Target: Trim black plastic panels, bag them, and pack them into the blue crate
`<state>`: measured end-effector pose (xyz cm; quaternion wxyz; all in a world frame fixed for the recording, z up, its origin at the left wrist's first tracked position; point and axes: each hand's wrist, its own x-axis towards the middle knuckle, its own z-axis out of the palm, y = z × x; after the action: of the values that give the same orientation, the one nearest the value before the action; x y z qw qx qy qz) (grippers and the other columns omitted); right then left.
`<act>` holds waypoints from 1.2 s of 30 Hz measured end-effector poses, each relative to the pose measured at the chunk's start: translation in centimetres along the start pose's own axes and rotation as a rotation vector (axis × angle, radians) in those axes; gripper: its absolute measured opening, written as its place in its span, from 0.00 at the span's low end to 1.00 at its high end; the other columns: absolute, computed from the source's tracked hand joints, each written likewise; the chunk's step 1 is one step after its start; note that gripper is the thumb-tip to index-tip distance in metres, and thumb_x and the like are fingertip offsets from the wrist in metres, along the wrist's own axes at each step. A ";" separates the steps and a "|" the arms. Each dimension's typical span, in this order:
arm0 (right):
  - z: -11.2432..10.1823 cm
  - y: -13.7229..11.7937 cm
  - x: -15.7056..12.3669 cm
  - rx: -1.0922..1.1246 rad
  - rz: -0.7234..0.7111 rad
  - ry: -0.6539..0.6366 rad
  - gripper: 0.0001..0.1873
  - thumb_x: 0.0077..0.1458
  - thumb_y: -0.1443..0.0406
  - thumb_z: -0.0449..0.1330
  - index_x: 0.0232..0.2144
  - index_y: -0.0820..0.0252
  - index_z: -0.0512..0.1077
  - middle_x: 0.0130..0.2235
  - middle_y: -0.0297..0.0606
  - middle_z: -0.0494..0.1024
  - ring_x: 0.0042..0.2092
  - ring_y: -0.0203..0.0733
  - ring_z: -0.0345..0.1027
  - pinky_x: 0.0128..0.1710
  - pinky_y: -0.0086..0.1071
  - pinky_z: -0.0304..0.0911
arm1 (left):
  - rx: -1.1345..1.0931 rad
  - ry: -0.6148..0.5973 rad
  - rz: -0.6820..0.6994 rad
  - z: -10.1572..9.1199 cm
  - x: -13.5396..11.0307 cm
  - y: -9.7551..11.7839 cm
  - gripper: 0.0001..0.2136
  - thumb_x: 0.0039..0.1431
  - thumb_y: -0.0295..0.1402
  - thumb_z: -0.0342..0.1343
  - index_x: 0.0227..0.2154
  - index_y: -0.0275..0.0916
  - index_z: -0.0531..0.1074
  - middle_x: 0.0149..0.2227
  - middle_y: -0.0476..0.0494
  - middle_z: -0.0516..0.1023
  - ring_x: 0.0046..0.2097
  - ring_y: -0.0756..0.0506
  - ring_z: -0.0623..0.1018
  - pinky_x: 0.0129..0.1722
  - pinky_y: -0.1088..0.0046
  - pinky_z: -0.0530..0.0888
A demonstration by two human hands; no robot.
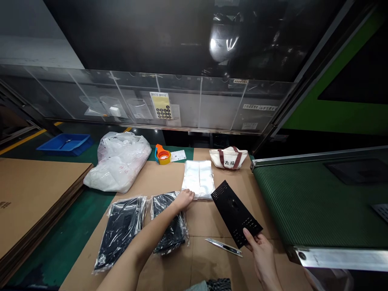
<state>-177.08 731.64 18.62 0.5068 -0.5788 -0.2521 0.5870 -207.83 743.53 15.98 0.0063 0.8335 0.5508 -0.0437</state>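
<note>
My right hand (261, 247) grips the near corner of a flat black panel (235, 212) with small cut-outs, holding it tilted above the cardboard-covered table (209, 258). My left hand (184, 199) reaches forward, its fingers curled on the near edge of a stack of clear plastic bags (198, 178). Beneath my left forearm lie two packs of black panels in clear wrap (121, 230), (169, 226). A silver utility knife (223, 246) lies on the table just left of my right hand.
A bulging white plastic bag (119, 161) sits at the back left, an orange tape dispenser (162, 154) and a canvas tote (228, 157) behind the bags. A green conveyor belt (318, 202) runs along the right. Stacked cardboard sheets (33, 194) and a blue tray (66, 143) lie left.
</note>
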 end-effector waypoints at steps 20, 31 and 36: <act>7.4 1.5 -0.3 -0.582 -0.416 -0.193 0.22 0.51 0.51 0.53 0.34 0.66 0.71 0.29 0.45 0.77 0.31 0.47 0.71 0.30 0.33 0.62 | -0.656 -0.086 -0.553 -0.6 2.8 -1.6 0.11 0.57 0.37 0.51 0.38 0.33 0.68 0.38 0.44 0.72 0.39 0.47 0.73 0.39 0.64 0.72; 8.2 2.3 -0.7 -0.779 -0.536 -0.208 0.23 0.56 0.53 0.46 0.40 0.66 0.70 0.35 0.50 0.78 0.34 0.50 0.73 0.30 0.33 0.62 | -0.923 -0.012 -0.693 -0.1 3.0 -1.8 0.11 0.57 0.36 0.51 0.38 0.33 0.68 0.38 0.44 0.72 0.38 0.48 0.73 0.38 0.65 0.72; 9.3 1.9 -0.4 -0.824 -0.574 -0.225 0.24 0.57 0.53 0.44 0.40 0.66 0.70 0.29 0.48 0.78 0.30 0.49 0.72 0.26 0.32 0.60 | -1.085 0.094 -0.724 -0.7 3.5 -1.3 0.13 0.58 0.37 0.50 0.42 0.34 0.66 0.40 0.42 0.71 0.38 0.48 0.73 0.37 0.66 0.73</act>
<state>-186.41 733.26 19.00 0.3473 -0.5712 -0.6641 0.3349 -207.60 747.33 16.44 0.3868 0.4747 0.7402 0.2778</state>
